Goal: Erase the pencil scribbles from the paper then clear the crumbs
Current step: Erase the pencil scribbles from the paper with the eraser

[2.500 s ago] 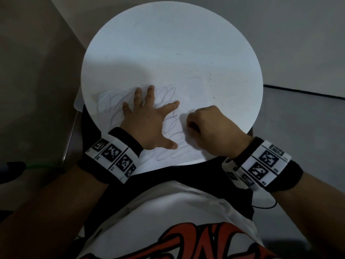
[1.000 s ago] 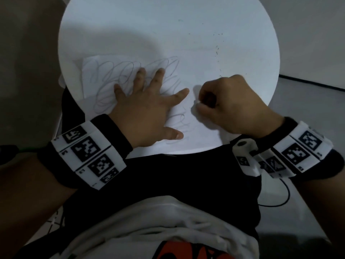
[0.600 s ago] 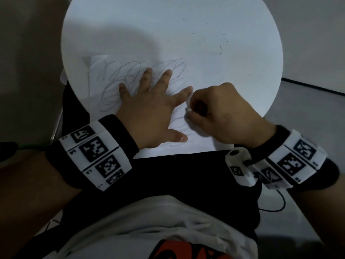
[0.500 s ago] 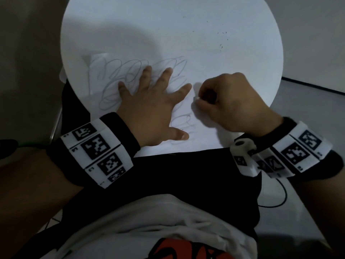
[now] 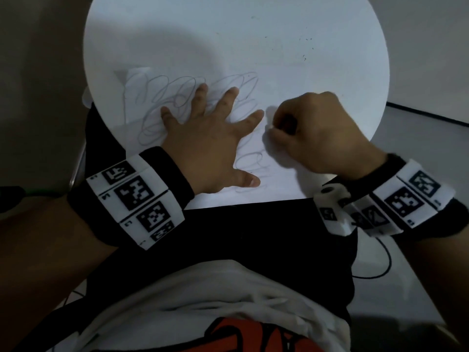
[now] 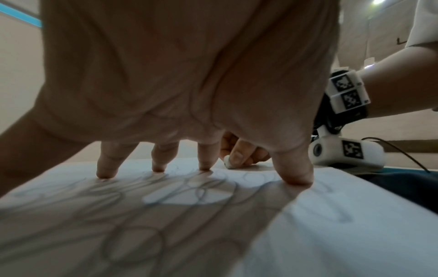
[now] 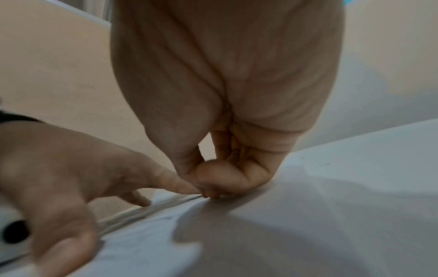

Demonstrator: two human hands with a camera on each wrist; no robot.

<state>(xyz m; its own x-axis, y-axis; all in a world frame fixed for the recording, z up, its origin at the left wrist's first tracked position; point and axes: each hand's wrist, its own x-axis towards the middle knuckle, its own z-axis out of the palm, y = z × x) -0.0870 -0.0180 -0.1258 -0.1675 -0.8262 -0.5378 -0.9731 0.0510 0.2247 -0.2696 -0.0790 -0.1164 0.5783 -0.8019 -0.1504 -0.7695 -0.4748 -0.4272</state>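
**White table, thin sheet, tiny eraser: the rub-out is under way**

White and round, the table fills the head view, its top scattered with a few dark specks out at two o'clock. Lying on its near half, from nine o'clock round to five, is the paper, looped all over with grey pencil scribbles. Plenty of graphite left, so by my reckoning the erasing is early and the crumb clearing is some way off.

Next, the left hand: flat on the sheet, fingers splayed and straight, tips pressing right on the scribbles, thumb out toward five o'clock. It grips nothing; it is pinning the paper. Smart, because a single sheet like this looks light and limp, likely to slide or buckle under rubbing, and it could crease or tear if scrubbed hard near an unheld edge. Hold it close beside the stroke, as this hand does.

At three o'clock of that hand, the right hand is curled tight, thumb and fingertips pinching a small white eraser, its tip down on the paper just beside the left forefinger. The left wrist view shows the nub clearly; it looks small enough to slip, so a firm pinch low on it suits.
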